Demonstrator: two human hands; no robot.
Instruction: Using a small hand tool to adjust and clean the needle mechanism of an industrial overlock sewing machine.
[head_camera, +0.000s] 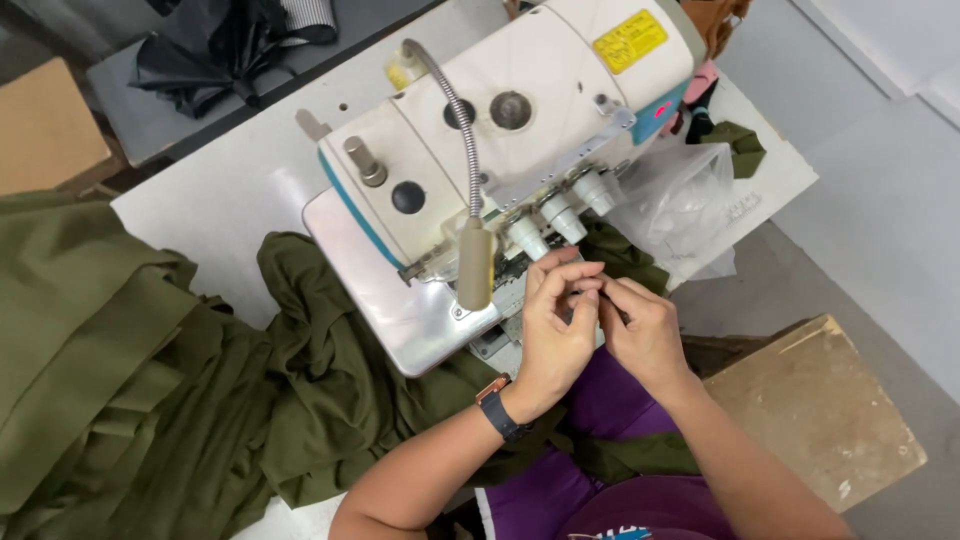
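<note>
- Meeting at the front of the white sewing machine (480, 150), the left hand (553, 335) and right hand (645, 335) touch fingertips.
- Fingers (572, 272) pressed together, pinching something too small to tell.
- Olive fabric (200, 400) is heaped on the bench (220, 190), left of the machine.

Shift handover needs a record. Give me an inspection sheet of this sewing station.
Surface: white table, largely covered.
Job's things: overlock sewing machine; olive green fabric heaped beside it.
Clutter: clear plastic bag; fabric scraps at the table's edge.
Hands: left hand and right hand meet, fingertips pinched together at the machine's front; what they hold is too small to tell.
Cables: gooseneck lamp only.
Surroundings: cardboard box; wooden board.
</note>
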